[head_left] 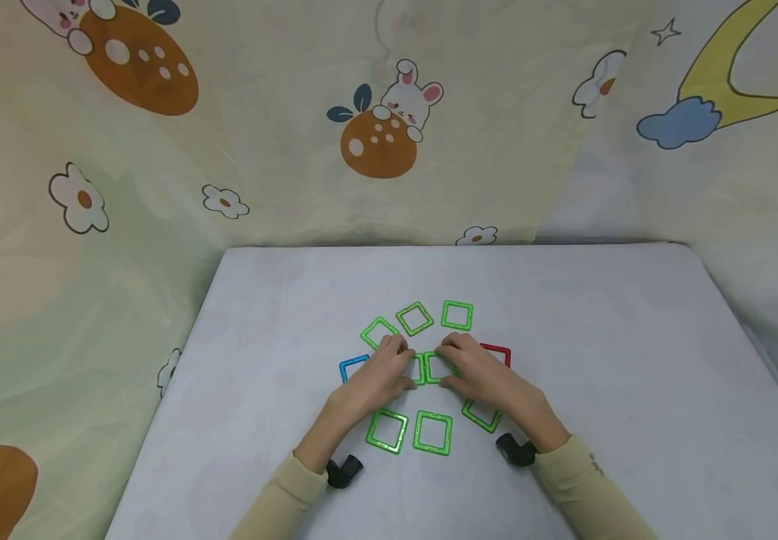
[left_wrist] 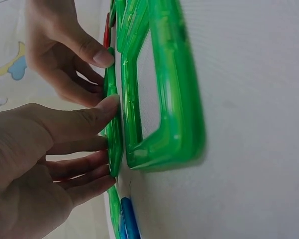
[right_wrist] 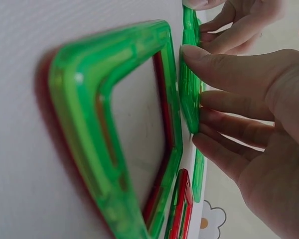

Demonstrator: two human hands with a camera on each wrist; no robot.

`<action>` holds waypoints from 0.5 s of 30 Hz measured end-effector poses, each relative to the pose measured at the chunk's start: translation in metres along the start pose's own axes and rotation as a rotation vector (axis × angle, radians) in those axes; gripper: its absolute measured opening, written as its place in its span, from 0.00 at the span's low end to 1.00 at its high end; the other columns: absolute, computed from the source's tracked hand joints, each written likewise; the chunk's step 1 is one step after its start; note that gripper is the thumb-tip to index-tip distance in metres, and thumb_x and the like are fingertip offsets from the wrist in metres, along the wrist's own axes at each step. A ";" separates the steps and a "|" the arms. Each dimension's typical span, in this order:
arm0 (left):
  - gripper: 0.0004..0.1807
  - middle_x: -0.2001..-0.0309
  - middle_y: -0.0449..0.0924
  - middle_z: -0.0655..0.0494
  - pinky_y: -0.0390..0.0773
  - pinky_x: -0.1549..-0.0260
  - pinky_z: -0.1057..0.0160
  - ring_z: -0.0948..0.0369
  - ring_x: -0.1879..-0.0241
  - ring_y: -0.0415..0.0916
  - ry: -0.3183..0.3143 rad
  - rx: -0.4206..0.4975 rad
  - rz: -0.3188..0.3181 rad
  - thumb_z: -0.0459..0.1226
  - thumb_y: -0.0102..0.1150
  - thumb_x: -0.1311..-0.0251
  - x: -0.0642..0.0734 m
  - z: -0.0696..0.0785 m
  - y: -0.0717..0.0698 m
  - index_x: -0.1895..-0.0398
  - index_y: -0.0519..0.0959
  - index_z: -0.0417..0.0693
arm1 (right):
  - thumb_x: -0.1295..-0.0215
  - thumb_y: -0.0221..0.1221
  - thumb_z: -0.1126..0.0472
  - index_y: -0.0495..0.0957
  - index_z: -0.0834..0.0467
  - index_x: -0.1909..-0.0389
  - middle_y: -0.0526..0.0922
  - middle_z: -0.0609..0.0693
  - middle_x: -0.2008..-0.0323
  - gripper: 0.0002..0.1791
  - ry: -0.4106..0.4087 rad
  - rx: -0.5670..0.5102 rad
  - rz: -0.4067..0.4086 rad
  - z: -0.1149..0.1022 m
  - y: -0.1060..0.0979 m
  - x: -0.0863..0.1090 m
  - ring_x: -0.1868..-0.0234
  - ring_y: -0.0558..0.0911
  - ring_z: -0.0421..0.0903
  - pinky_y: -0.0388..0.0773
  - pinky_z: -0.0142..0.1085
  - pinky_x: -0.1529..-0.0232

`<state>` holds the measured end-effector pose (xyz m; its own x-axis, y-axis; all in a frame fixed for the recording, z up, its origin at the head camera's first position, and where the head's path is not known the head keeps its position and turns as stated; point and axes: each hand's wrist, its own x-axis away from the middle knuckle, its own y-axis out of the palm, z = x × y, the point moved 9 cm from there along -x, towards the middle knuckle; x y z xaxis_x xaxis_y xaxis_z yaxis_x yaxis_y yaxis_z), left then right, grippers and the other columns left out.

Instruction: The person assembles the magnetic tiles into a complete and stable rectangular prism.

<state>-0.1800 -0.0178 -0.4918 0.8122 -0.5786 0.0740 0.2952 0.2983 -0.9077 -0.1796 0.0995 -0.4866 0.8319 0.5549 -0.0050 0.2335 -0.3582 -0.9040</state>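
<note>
Two green translucent square frames lie side by side, edges meeting, in the middle of the white table. My left hand (head_left: 380, 367) pinches the left green frame (head_left: 420, 369) between thumb and fingers. Opposite it, my right hand (head_left: 479, 369) holds the right green frame (head_left: 428, 369) the same way. The left wrist view shows the thumb and fingertips on the edges of the left frame (left_wrist: 113, 149). In the right wrist view, the thumb and fingers are on the right frame (right_wrist: 190, 92). Each hand partly hides its frame in the head view.
Around the hands lie more green frames, including one at the back (head_left: 458, 303) and one in front (head_left: 432, 450). A blue frame (head_left: 353, 361) sits left, a red frame (head_left: 497, 347) right. Black wrist devices (head_left: 344, 472) show at both wrists. Patterned cloth (head_left: 280, 165) hangs behind the table (head_left: 598, 315).
</note>
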 end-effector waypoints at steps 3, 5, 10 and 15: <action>0.23 0.44 0.75 0.50 0.79 0.45 0.61 0.56 0.45 0.69 0.000 -0.003 0.001 0.38 0.72 0.37 0.001 -0.001 0.001 0.41 0.81 0.38 | 0.43 0.76 0.60 0.80 0.64 0.41 0.79 0.56 0.44 0.30 0.005 0.004 -0.001 -0.001 0.001 0.000 0.44 0.77 0.51 0.82 0.44 0.42; 0.23 0.44 0.75 0.50 0.79 0.45 0.61 0.57 0.45 0.69 0.000 -0.005 0.001 0.38 0.72 0.37 0.001 -0.001 0.001 0.40 0.80 0.38 | 0.43 0.76 0.61 0.80 0.64 0.40 0.79 0.55 0.44 0.30 0.010 0.005 -0.003 -0.001 0.001 -0.001 0.44 0.77 0.51 0.82 0.43 0.43; 0.24 0.44 0.74 0.50 0.79 0.44 0.61 0.56 0.44 0.69 0.006 -0.005 0.008 0.38 0.71 0.36 0.003 -0.001 0.000 0.39 0.80 0.38 | 0.44 0.77 0.62 0.81 0.66 0.42 0.79 0.56 0.47 0.29 0.004 0.025 0.007 -0.004 0.000 -0.001 0.47 0.77 0.51 0.84 0.42 0.46; 0.24 0.42 0.74 0.50 0.79 0.43 0.60 0.56 0.43 0.70 0.018 0.003 0.020 0.37 0.70 0.36 0.005 0.000 -0.002 0.39 0.80 0.38 | 0.44 0.77 0.63 0.81 0.67 0.42 0.79 0.56 0.48 0.29 0.021 0.035 0.000 -0.006 -0.002 -0.002 0.47 0.77 0.51 0.84 0.41 0.47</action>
<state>-0.1767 -0.0210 -0.4901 0.8089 -0.5860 0.0480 0.2803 0.3126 -0.9076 -0.1785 0.0946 -0.4827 0.8423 0.5391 0.0032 0.2160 -0.3320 -0.9182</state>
